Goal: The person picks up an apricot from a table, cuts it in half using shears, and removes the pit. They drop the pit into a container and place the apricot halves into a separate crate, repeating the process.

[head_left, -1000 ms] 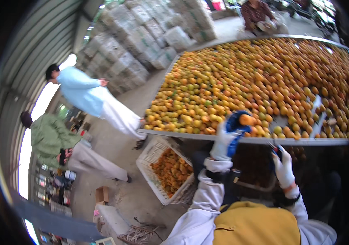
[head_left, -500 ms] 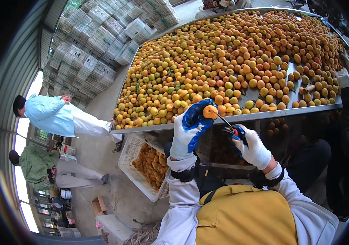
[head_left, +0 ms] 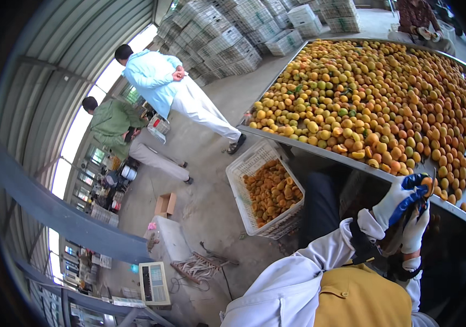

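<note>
My left hand [head_left: 399, 200], in a white glove with blue coating, is closed around an orange apricot [head_left: 428, 184] just beyond the table's near edge. Close below it, my right hand [head_left: 415, 233], gloved too, is closed on a tool with a thin metal shaft [head_left: 435, 175] that stands against the fruit. The tool's handle is mostly hidden, so its exact kind is unclear. Beyond both hands, a metal-edged sorting table [head_left: 320, 146] carries a thick layer of yellow and orange apricots [head_left: 374, 109].
A white plastic crate [head_left: 236, 182] of opened apricots stands on the floor left of the table. Two people [head_left: 151, 76] [head_left: 110, 128] stand at left; another person [head_left: 418, 22] sits at the far side. Stacked crates [head_left: 227, 43], a cardboard box [head_left: 165, 205] and a weighing-scale display [head_left: 155, 283] are around.
The view has swung left, so the table and my hands appear farther right. My hands have come closer together around the apricot, still holding it and the tool.
</note>
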Motion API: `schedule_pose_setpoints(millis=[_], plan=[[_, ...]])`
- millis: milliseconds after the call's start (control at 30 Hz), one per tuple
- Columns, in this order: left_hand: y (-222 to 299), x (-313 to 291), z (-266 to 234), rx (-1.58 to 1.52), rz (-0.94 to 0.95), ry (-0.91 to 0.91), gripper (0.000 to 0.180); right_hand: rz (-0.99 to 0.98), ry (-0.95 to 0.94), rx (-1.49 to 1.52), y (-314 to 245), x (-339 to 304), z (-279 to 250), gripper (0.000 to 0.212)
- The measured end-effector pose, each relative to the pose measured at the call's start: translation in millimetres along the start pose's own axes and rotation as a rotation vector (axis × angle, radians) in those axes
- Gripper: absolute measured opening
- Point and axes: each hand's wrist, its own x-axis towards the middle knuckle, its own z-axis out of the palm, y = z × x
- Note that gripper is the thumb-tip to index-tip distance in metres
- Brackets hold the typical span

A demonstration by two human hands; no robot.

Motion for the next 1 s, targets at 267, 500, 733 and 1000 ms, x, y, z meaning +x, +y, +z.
schedule_pose_setpoints(millis=[267,500,733,1000], plan=[[-14.8,10.4,-8.0,0.599,0.177,0.087,0.035,0.155,-0.012,0.087,53.2,-26.9,-0.1,0.040],[-18.5,11.7,-13.2,0.264,0.056,0.012,0.033,0.358,-0.175,0.600,41.4,-17.3,-1.2,0.037],[-28.3,6.3,-22.6,-0.214,0.081,0.124,0.029,0.066,0.065,0.273,-5.8,-6.2,-3.4,0.030],[-38.1,-24.5,-24.7,1.579,0.536,-0.095,0.057,0.316,-0.297,0.509,-49.6,19.8,-31.1,0.034]])
